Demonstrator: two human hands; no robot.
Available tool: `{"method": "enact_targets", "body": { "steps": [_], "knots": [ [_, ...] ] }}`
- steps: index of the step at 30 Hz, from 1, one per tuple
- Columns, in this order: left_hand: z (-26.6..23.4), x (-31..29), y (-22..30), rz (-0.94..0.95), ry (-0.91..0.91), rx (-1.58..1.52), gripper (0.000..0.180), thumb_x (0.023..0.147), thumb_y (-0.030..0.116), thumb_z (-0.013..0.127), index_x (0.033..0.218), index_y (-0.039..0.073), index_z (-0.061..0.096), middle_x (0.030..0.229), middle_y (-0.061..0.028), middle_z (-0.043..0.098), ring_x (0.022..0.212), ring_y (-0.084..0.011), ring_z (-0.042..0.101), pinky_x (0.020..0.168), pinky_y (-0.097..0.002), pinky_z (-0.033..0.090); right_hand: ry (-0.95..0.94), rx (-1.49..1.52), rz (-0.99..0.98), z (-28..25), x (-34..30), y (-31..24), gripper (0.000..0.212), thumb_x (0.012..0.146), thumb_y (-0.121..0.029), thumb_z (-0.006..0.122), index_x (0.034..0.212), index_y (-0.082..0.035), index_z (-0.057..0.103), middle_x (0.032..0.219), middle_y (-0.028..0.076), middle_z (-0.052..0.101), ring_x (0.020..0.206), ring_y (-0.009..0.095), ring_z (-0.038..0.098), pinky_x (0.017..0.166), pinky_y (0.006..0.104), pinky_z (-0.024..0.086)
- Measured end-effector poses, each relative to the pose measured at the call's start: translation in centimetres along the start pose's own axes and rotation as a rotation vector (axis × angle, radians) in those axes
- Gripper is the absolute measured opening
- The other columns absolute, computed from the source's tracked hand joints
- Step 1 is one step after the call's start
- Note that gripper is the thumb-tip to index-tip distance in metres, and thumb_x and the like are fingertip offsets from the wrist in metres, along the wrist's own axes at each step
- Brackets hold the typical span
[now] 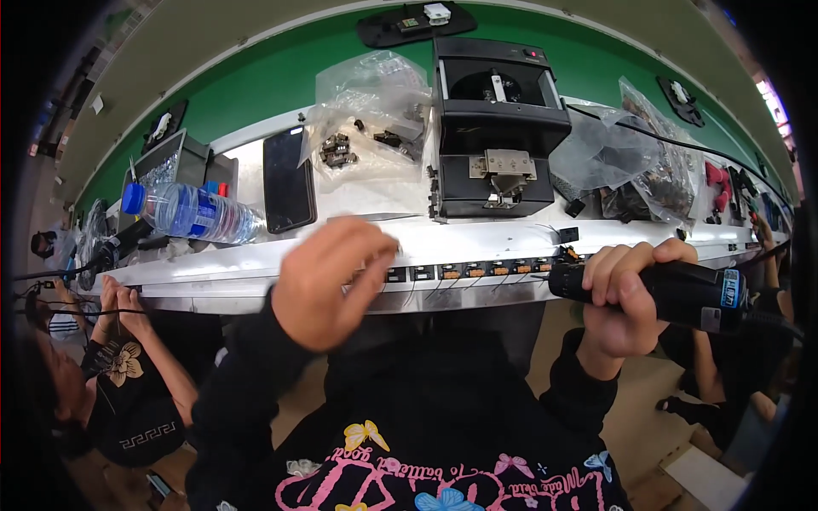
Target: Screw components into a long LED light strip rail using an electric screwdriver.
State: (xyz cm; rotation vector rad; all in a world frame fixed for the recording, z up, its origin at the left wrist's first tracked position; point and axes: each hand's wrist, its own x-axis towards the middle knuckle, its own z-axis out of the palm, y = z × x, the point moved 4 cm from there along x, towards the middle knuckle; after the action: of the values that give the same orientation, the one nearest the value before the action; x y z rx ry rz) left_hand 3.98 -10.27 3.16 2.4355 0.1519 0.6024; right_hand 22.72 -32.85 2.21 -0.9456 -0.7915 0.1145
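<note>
- Right hand [626, 298], right of centre: grip clamped around a black electric screwdriver [673, 291] lying level, its tip at the row of small black-and-orange parts [477, 270] on the worktop [256, 272] front edge.
- Left hand [328, 277], centre frame: fingers curled, blurred, over the same row; whether its grip holds anything, cannot tell.
- Upper centre: black boxy machine [498, 128]; left of it clear bags of parts [366, 119], a dark phone [288, 179], a water bottle [192, 213] on its side.

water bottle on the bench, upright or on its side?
On its side. The water bottle lies flat on the bench, blue cap pointing left, beside the dark phone.
</note>
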Motion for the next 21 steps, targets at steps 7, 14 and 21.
{"method": "enact_targets", "body": {
  "steps": [7,14,21],
  "knots": [
    [4.6,-8.9,1.4,-0.563,0.036,-0.372,0.015,0.102,0.004,0.059,0.113,-0.002,0.067,0.088,-0.0163,0.07,0.077,-0.0238,0.07,0.072,-0.0304,0.053,-0.215,-0.064,0.354,4.3,-3.8,2.2,0.042,0.083,-0.001,0.071,0.114,-0.004,0.043,0.08,0.012,0.057,0.065,0.021,0.06,0.064,0.0374,0.058],
    [7.3,-10.5,0.0,-0.6,0.21,-0.733,0.02,0.106,0.009,0.056,0.121,-0.002,0.065,0.091,-0.0076,0.068,0.081,-0.0113,0.063,0.076,-0.0257,0.051,-0.634,-0.403,0.401,6.2,-5.6,5.8,0.058,0.073,-0.012,0.075,0.128,-0.002,0.056,0.132,0.02,0.065,0.128,0.033,0.058,0.112,0.0465,0.041],
    [7.5,-10.8,-0.1,-0.632,0.116,-0.805,0.021,0.107,0.007,0.053,0.124,-0.005,0.059,0.123,-0.0127,0.07,0.102,-0.0118,0.064,0.093,-0.0265,0.05,-0.8,-0.852,0.195,7.9,-6.2,6.2,0.047,0.074,-0.03,0.074,0.115,-0.007,0.071,0.136,0.012,0.066,0.131,0.034,0.052,0.106,0.0489,0.037]
  ]
}}
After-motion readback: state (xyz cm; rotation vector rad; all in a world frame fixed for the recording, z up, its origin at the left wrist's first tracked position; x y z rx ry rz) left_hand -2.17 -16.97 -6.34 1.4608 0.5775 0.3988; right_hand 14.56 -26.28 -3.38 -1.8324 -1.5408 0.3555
